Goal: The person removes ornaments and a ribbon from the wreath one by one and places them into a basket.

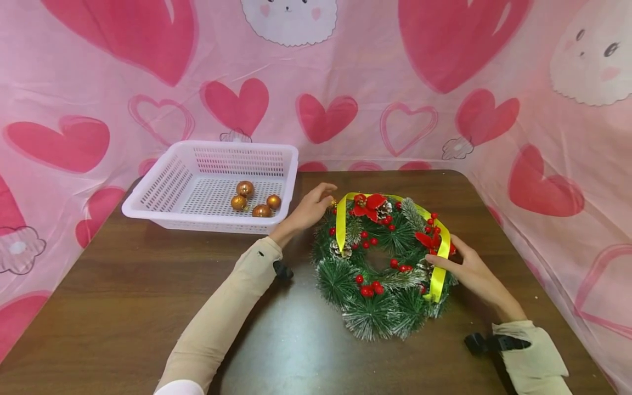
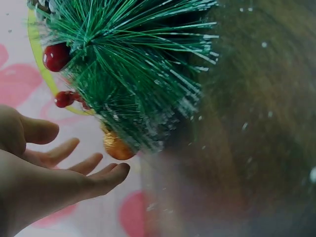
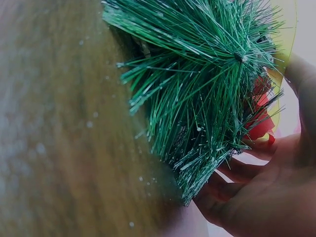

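Pink cloth [image 1: 370, 66] printed with hearts hangs behind a brown table [image 1: 123, 307], whose far edge crosses the upper half of the frame. Right of centre in the head view, a green wreath [image 1: 397, 240] lies on the table with its decorated face turned up, which leaves the berries [image 1: 367, 291] and red flowers [image 1: 369, 207] in sight. Being a ring, it has no clear long axis; a yellow ribbon [image 1: 440, 269] gives it some direction, arching round its upper side with both ends running toward the bottom of the frame. At the wreath's right edge, the right hand [image 1: 476, 274] has a part-closed grip, thumb over the ribbon and fingers round the outer side, probably to steady both. At the upper left of the ring, the left hand [image 1: 312, 206] has a loose, spread grip with nothing visibly held; its fingers lie close to a gold ball [image 2: 117, 146] at the wreath's rim, though I cannot tell whether they touch it. Upper left in the frame, a pale basket [image 1: 197, 224] holds four more balls [image 1: 244, 188], its raised sides likely useful against rolling.
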Tool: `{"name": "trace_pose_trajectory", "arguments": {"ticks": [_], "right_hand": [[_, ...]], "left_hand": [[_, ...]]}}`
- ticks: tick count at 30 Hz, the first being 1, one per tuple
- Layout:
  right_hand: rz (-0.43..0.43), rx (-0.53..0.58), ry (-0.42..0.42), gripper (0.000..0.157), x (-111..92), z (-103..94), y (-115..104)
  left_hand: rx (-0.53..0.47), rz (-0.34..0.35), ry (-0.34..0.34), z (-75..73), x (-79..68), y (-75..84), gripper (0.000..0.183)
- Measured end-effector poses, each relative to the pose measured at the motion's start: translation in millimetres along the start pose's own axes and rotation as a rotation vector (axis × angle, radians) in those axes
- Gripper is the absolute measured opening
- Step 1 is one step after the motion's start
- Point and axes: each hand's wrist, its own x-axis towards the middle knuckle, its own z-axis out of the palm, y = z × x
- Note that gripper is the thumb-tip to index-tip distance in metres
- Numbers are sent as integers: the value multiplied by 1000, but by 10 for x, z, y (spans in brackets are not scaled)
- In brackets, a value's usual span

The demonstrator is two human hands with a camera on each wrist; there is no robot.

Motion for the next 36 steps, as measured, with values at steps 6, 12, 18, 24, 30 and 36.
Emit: {"name": "trace_pose_trajectory", "arguments": {"ticks": [6,12,18,24,30,36], "right_hand": [[10,-1,-1,97,-2,5,-25],[4,-5,-8,95,7,24,-54],[-4,4,-3,92,9,6,-42],[-5,16,0,90,-9,-7,-22],[-8,7,3,88,-8,-6,-13],[2,-6,0,91,4,-5,-24]], "left_hand": [[-204,-150,-5,20,47,-100,40],[-236,-229,2,44,24,-186,45],[-147,-223,12,64,11,-180,41],[-98,-226,30,86,23,-182,33],[-75,-213,52,87,15,-180,29],[-93,-205,123,84,17,-196,27]]}}
